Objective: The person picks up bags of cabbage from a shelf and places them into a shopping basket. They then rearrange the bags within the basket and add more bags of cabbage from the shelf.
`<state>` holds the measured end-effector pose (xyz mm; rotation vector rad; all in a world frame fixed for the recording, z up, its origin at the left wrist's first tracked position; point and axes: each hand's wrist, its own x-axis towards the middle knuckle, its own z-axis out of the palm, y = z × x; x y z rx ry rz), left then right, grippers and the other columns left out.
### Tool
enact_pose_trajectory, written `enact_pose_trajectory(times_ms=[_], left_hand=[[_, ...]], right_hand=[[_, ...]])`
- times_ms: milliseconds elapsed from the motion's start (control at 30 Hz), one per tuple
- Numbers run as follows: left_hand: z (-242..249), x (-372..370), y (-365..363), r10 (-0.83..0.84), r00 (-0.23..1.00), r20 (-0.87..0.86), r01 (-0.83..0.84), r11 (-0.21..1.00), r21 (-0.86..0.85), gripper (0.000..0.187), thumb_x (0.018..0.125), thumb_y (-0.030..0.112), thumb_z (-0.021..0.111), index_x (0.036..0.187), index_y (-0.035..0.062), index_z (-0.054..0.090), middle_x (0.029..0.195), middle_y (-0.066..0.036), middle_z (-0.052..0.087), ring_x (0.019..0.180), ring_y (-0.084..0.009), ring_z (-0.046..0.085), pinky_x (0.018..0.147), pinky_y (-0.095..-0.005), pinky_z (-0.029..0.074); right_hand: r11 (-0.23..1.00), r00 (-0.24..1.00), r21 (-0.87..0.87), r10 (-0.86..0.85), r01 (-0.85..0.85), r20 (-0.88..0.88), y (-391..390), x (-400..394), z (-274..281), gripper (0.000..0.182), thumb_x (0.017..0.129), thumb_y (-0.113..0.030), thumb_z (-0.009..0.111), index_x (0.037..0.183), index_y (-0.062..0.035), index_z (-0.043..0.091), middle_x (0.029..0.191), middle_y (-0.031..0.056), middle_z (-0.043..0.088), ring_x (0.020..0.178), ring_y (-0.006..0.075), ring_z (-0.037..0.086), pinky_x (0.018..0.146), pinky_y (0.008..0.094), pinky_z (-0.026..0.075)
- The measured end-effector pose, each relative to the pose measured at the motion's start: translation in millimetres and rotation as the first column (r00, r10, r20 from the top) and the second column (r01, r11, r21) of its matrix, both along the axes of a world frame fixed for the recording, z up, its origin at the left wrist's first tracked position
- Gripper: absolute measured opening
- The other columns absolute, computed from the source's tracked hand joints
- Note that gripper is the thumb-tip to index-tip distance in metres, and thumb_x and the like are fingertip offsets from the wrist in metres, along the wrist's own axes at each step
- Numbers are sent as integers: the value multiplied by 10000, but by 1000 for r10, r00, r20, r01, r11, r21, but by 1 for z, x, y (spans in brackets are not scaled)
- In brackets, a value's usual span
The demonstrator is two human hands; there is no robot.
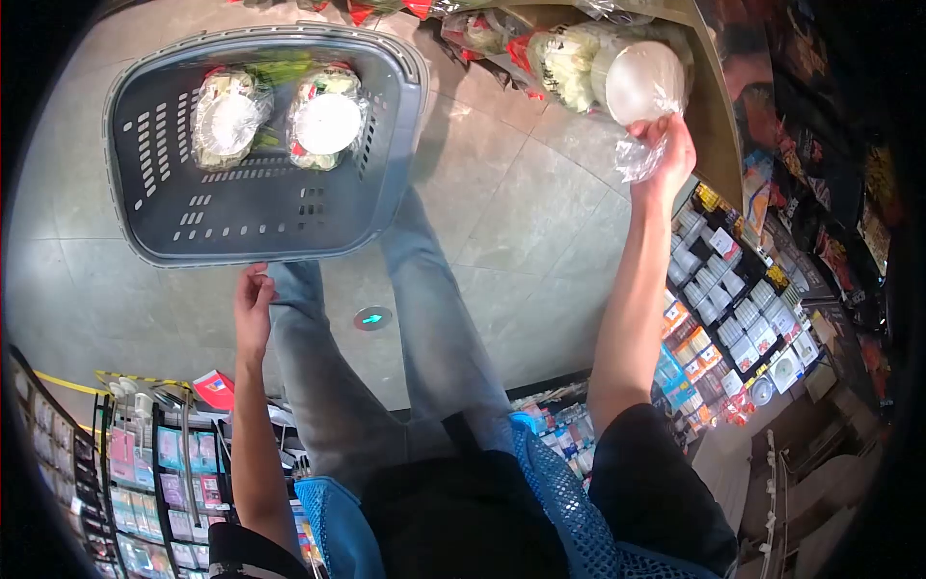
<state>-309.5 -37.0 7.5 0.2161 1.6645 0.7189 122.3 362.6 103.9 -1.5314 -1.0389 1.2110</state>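
Note:
At the upper right, my right hand (666, 150) pinches the clear plastic wrap of a bagged vegetable pack with a round white piece (644, 82) on it. Pale leafy vegetable (567, 68) shows through wrap just left of it, inside a cardboard box (721, 125). My left hand (255, 289) is at the near rim of a grey plastic basket (260, 236), its fingers curled; whether they grip the rim is unclear. Two wrapped vegetable packs lie in the basket, the left one (230, 121) and the right one (328, 118), each with a round white piece, and green leaves between them.
Grey floor tiles (521, 212) lie below, with a round green arrow marker (372, 317). Shelves of packaged goods stand at the lower left (159, 463) and right (738, 309). More red-and-clear bags (482, 34) lie along the top edge, left of the box.

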Motion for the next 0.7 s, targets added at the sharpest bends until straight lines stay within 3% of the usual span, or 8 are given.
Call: enact_pose_trajectory(times_ms=[200,367,467,500,600,700], left_hand=[[-5,20,0,-43,999,20,44,999,-27,243,966,101,568,1207,69,571,906,9,545,833,-93,530,763,-254,472],[-8,33,-2,-42,998,47,44,999,-30,238,971,105,565,1206,66,572,915,6,553,849,-96,540,764,-258,476],[-5,35,-2,-42,997,57,44,998,-38,237,973,106,562,1206,61,573,920,2,556,856,-96,541,761,-263,477],[-4,34,-1,-44,997,59,46,998,-40,237,973,105,561,1206,60,573,922,1,557,857,-95,541,760,-264,477],[-11,29,-7,-51,997,64,51,999,-6,239,973,101,559,1206,51,573,919,1,555,854,-94,541,754,-262,474],[-15,26,-4,-43,996,74,44,999,-10,270,963,143,594,1213,45,564,911,2,547,846,-92,528,767,-251,461]], right_hand=[[996,996,34,83,-82,-34,39,6,-4,254,970,-166,552,773,-6,537,635,58,492,616,229,592,609,347,474],[994,995,91,62,-55,-73,74,-3,-13,148,933,-151,635,871,-28,580,776,72,567,603,241,601,579,361,497],[997,998,59,52,-54,37,89,-1,-13,151,936,-167,640,892,-31,589,801,66,581,620,223,602,570,353,497],[999,998,19,36,-35,-57,95,1,-14,163,921,-183,670,920,-34,602,808,59,590,648,207,603,566,355,501],[990,999,-138,-30,32,13,118,0,-18,132,922,-174,626,892,-48,602,757,47,554,633,183,579,594,332,489],[987,975,-148,93,-64,200,147,36,-42,152,915,-189,638,890,-40,619,737,51,574,603,176,577,587,326,487]])
